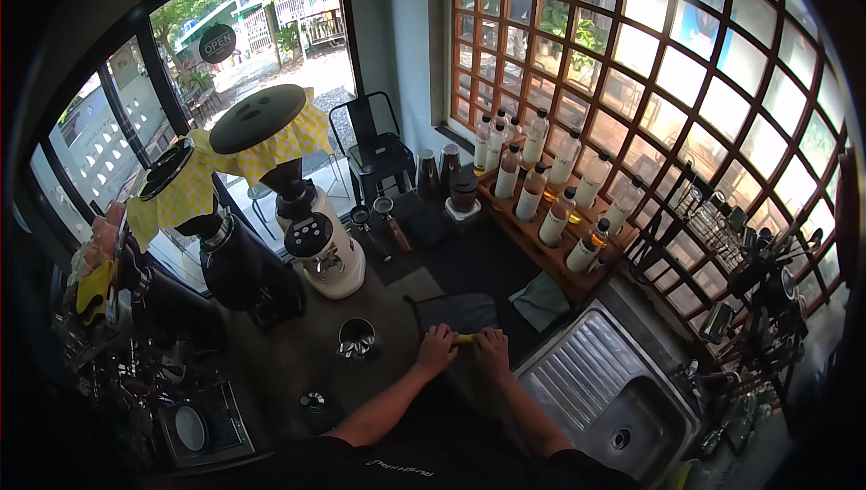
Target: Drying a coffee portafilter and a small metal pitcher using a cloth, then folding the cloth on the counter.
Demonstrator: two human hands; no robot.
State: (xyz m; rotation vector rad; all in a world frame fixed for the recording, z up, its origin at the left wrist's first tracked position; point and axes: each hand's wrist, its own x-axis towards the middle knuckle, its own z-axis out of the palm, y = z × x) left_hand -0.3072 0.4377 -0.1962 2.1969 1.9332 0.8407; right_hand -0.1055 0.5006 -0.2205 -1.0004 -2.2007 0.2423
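Note:
Both my hands grip a narrow yellow strip, apparently a rolled or folded yellow cloth [464, 339], at the near edge of the counter. My left hand [437, 351] is closed round its left end and my right hand [492, 351] round its right end. Only a short stretch shows between them; the rest is hidden by the fingers. Just beyond the hands lies a dark folded cloth [456, 311] on the counter. To the left stands a metal cup [356, 339] with a shiny, crumpled-looking inside. A grey-green cloth [540, 300] lies to the right.
A steel sink [622, 391] with a ribbed drainboard is at right. Labelled bottles [550, 219] fill a wooden stepped rack [541, 260] by the window. Left are a white grinder [329, 260], a black grinder [239, 260], portafilters [383, 208] and a tray [236, 418].

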